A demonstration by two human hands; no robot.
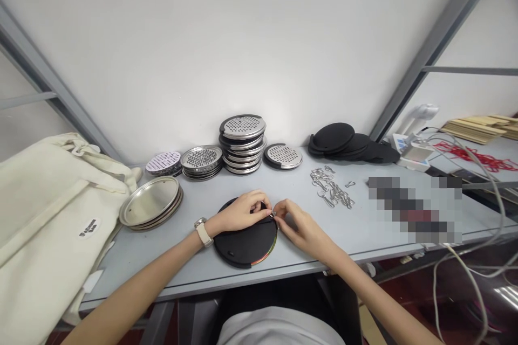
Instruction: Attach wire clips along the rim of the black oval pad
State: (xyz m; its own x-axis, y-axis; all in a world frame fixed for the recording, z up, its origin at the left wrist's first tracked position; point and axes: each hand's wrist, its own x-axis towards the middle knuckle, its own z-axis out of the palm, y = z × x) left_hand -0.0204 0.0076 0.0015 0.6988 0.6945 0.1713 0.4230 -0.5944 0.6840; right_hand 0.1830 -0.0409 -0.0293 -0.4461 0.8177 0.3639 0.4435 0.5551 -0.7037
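Observation:
A round black disc (246,242) lies flat near the table's front edge, with a shiny strip showing along its right rim. My left hand (245,211) rests over its top, thumb and finger pinched together at the upper right rim. From the right, my right hand (298,225) meets it there, fingertips closed on a small metal clip (272,214) that is mostly hidden. Loose metal clips (334,188) of a snap-hook shape lie in a heap to the right.
Along the wall stand stacked round graters (243,145), more grater plates (201,159), a single grater (284,156) and black round covers (343,143). Plain metal discs (151,202) sit left, beside a cream cloth bag (52,215). Cables (485,172) hang at the right.

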